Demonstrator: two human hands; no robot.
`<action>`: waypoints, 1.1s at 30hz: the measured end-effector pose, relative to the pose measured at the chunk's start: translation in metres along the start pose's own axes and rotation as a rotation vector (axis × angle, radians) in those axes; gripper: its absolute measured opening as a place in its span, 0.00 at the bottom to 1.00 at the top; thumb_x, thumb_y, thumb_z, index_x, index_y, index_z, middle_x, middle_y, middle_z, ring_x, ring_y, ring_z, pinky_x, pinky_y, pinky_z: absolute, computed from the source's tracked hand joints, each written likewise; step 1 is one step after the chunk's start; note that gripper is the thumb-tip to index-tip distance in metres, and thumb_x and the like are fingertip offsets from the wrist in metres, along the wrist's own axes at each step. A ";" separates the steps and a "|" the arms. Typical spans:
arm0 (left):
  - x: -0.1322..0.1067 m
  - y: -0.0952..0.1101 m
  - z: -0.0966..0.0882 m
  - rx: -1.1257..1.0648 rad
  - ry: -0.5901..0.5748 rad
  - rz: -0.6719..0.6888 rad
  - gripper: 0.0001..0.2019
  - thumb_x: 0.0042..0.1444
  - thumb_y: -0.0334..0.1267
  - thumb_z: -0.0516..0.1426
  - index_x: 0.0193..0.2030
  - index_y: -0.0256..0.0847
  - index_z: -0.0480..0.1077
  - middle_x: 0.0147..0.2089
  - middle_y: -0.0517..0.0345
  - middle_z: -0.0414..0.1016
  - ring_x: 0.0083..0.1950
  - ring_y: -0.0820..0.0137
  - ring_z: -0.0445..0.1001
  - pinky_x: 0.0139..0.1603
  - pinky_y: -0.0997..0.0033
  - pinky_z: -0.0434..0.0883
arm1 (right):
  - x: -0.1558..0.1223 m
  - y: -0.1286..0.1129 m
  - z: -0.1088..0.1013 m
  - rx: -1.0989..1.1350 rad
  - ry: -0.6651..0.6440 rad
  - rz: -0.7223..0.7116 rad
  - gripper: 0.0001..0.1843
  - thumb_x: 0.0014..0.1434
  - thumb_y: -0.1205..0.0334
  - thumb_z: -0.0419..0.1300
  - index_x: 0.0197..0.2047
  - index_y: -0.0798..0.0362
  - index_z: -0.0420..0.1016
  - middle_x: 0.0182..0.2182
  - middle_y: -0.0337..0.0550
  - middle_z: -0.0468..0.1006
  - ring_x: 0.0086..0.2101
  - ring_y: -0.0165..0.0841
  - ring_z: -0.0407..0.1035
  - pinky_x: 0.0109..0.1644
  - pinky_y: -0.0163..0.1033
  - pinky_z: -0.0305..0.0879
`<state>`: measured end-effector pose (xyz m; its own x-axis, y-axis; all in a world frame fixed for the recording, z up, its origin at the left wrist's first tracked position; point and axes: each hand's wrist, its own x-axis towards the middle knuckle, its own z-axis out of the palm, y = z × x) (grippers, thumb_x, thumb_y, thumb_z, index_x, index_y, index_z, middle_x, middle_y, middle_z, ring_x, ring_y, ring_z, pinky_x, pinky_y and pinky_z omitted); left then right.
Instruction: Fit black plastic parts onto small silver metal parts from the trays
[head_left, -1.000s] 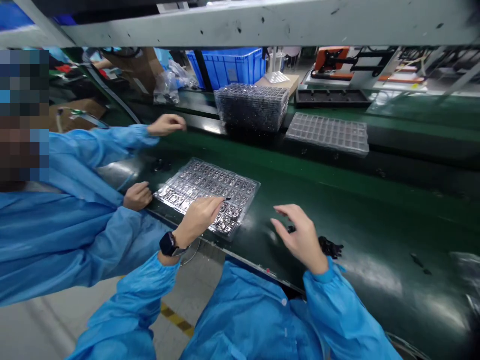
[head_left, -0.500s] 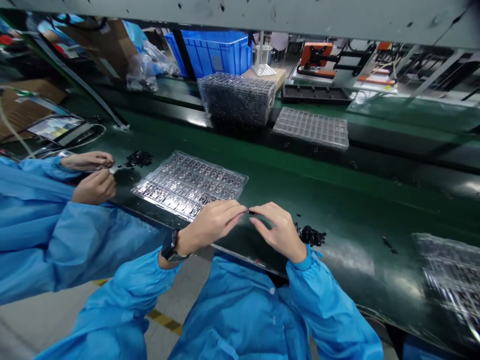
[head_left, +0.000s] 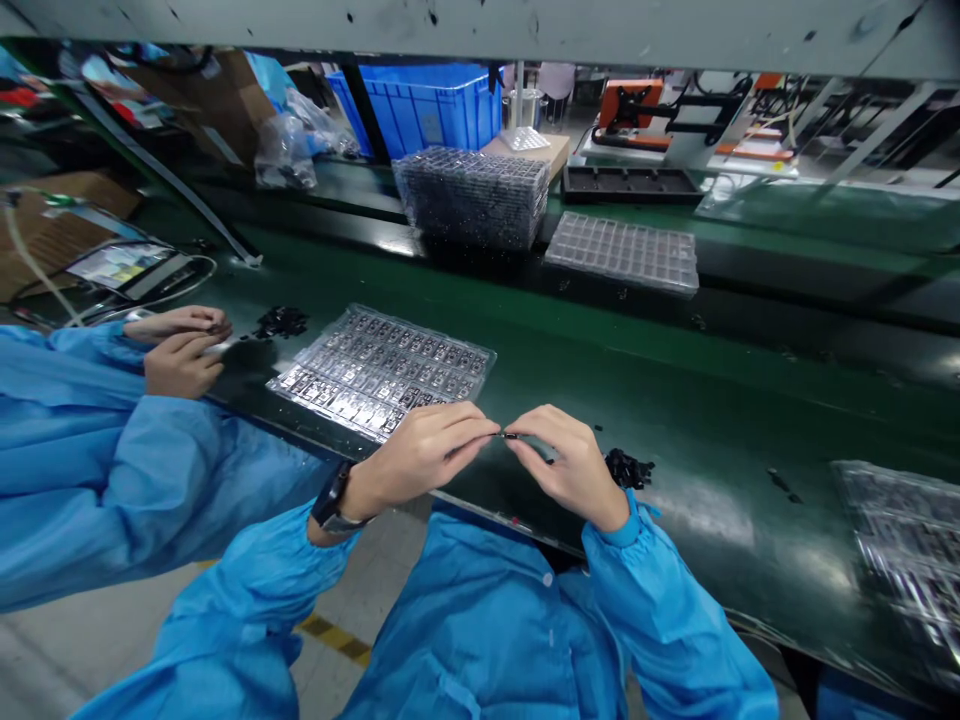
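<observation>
A: Hands?

B: Left hand pinched, fingertips at one end of a small dark part. Right hand pinching the other end. Part sits between the two, over the counter. One piece or two meeting: too small to tell.

A: What looks done?

B: Tray, just beyond and left of the left hand: rows of small parts in its cells. Near corner partly behind that hand, so no full count. Whether those are finished, can't tell.

A: What's left?

B: The piece at the fingertips, mid-handling by my judgement. Then a loose pile of black pieces, just right of the right hand. Plenty there, so I'd call the work well short of over.

A: Farther out?

B: Second tray well right of the hands, contents blurred. Stack of clear trays ahead, well apart. Co-worker's hands far left, near a black heap.
</observation>
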<state>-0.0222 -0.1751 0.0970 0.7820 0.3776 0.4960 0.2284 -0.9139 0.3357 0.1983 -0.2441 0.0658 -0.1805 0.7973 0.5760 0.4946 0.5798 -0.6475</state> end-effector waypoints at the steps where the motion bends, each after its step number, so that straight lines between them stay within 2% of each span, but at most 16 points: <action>1: -0.001 0.001 -0.001 -0.037 -0.003 -0.020 0.09 0.68 0.30 0.55 0.50 0.39 0.76 0.43 0.50 0.81 0.44 0.68 0.80 0.44 0.70 0.75 | 0.000 -0.001 -0.001 -0.010 -0.001 -0.014 0.07 0.70 0.67 0.59 0.46 0.51 0.79 0.39 0.47 0.82 0.39 0.37 0.75 0.45 0.42 0.71; 4: -0.002 0.001 -0.006 -0.257 -0.078 -0.188 0.10 0.67 0.34 0.58 0.52 0.38 0.76 0.46 0.49 0.81 0.45 0.67 0.80 0.46 0.69 0.76 | -0.001 -0.002 -0.003 -0.060 -0.015 -0.060 0.08 0.70 0.67 0.58 0.47 0.51 0.79 0.38 0.48 0.82 0.38 0.37 0.75 0.43 0.42 0.71; 7: 0.003 -0.006 -0.015 -0.565 -0.294 -0.414 0.14 0.68 0.40 0.58 0.57 0.39 0.75 0.45 0.51 0.83 0.43 0.67 0.81 0.45 0.70 0.76 | -0.004 -0.004 -0.004 -0.135 -0.051 -0.109 0.08 0.71 0.68 0.57 0.47 0.51 0.78 0.38 0.48 0.82 0.37 0.36 0.74 0.42 0.42 0.69; 9: 0.008 -0.011 -0.020 -0.690 -0.440 -0.495 0.15 0.67 0.41 0.58 0.57 0.39 0.76 0.44 0.52 0.83 0.42 0.67 0.81 0.45 0.70 0.76 | -0.006 -0.004 -0.003 -0.196 -0.077 -0.138 0.09 0.71 0.68 0.56 0.47 0.52 0.78 0.38 0.48 0.82 0.37 0.36 0.73 0.42 0.42 0.68; 11: 0.014 -0.015 -0.023 -0.706 -0.511 -0.532 0.15 0.64 0.42 0.61 0.55 0.39 0.79 0.44 0.51 0.84 0.42 0.66 0.81 0.44 0.71 0.75 | -0.008 -0.004 -0.001 -0.251 -0.098 -0.155 0.09 0.72 0.68 0.56 0.46 0.52 0.78 0.38 0.48 0.82 0.36 0.36 0.72 0.41 0.42 0.67; 14: 0.019 -0.018 -0.021 -0.675 -0.549 -0.570 0.16 0.60 0.43 0.64 0.52 0.39 0.81 0.44 0.51 0.84 0.40 0.66 0.81 0.42 0.71 0.75 | -0.009 -0.004 0.006 -0.289 -0.120 -0.159 0.09 0.72 0.67 0.55 0.46 0.51 0.78 0.37 0.48 0.82 0.36 0.36 0.72 0.40 0.42 0.66; 16: 0.017 -0.021 -0.019 -0.676 -0.568 -0.609 0.17 0.59 0.44 0.65 0.52 0.39 0.80 0.44 0.50 0.84 0.42 0.65 0.81 0.43 0.70 0.75 | -0.009 -0.003 0.010 -0.282 -0.118 -0.150 0.09 0.72 0.65 0.56 0.50 0.52 0.78 0.40 0.49 0.82 0.37 0.37 0.74 0.42 0.42 0.69; 18: 0.006 -0.029 -0.020 -0.638 -0.528 -0.675 0.18 0.58 0.46 0.66 0.52 0.40 0.80 0.46 0.51 0.84 0.45 0.63 0.82 0.46 0.69 0.76 | -0.012 -0.001 0.012 -0.264 -0.104 -0.118 0.13 0.72 0.62 0.57 0.57 0.53 0.75 0.46 0.52 0.82 0.42 0.40 0.76 0.45 0.44 0.72; 20: -0.013 -0.041 -0.029 -0.522 -0.424 -0.776 0.19 0.56 0.49 0.67 0.49 0.40 0.80 0.45 0.51 0.84 0.45 0.63 0.81 0.48 0.68 0.76 | -0.017 0.006 0.008 -0.249 -0.082 -0.064 0.17 0.72 0.59 0.58 0.61 0.54 0.72 0.50 0.54 0.81 0.46 0.43 0.77 0.49 0.47 0.74; 24: -0.071 -0.070 -0.069 -0.226 -0.215 -1.011 0.23 0.50 0.58 0.66 0.42 0.40 0.79 0.37 0.52 0.83 0.40 0.61 0.80 0.43 0.65 0.77 | -0.037 0.032 -0.016 -0.213 -0.045 0.098 0.13 0.71 0.58 0.57 0.55 0.52 0.76 0.46 0.51 0.83 0.45 0.43 0.78 0.50 0.47 0.75; 27: -0.113 -0.086 -0.094 -0.001 -0.097 -1.102 0.25 0.47 0.61 0.66 0.39 0.41 0.79 0.33 0.53 0.80 0.34 0.61 0.77 0.36 0.65 0.74 | -0.052 0.057 -0.037 -0.192 -0.005 0.247 0.12 0.71 0.56 0.57 0.49 0.51 0.78 0.43 0.50 0.83 0.42 0.42 0.79 0.48 0.45 0.75; 28: -0.123 -0.090 -0.096 0.070 -0.052 -1.113 0.25 0.46 0.61 0.66 0.39 0.41 0.79 0.32 0.54 0.80 0.33 0.62 0.76 0.34 0.65 0.73 | -0.056 0.065 -0.042 -0.190 0.017 0.288 0.12 0.70 0.55 0.57 0.47 0.52 0.78 0.41 0.50 0.83 0.40 0.41 0.79 0.48 0.45 0.75; 30: -0.136 -0.096 -0.086 0.154 0.034 -1.128 0.24 0.46 0.61 0.65 0.39 0.41 0.79 0.31 0.55 0.78 0.31 0.64 0.73 0.33 0.67 0.71 | -0.061 0.079 -0.049 -0.192 0.067 0.344 0.13 0.70 0.53 0.58 0.44 0.52 0.79 0.38 0.48 0.84 0.37 0.40 0.79 0.45 0.43 0.75; 33: -0.141 -0.104 -0.049 0.145 0.110 -1.148 0.24 0.47 0.59 0.64 0.39 0.39 0.78 0.32 0.56 0.76 0.31 0.67 0.71 0.33 0.68 0.69 | -0.066 0.093 -0.050 -0.200 0.123 0.375 0.14 0.69 0.52 0.58 0.42 0.52 0.79 0.36 0.47 0.84 0.34 0.39 0.78 0.42 0.42 0.75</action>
<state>-0.1853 -0.1257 0.0313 0.0191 0.9994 0.0288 0.8399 -0.0317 0.5418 0.2987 -0.2509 -0.0071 0.1393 0.9133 0.3828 0.6634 0.2010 -0.7208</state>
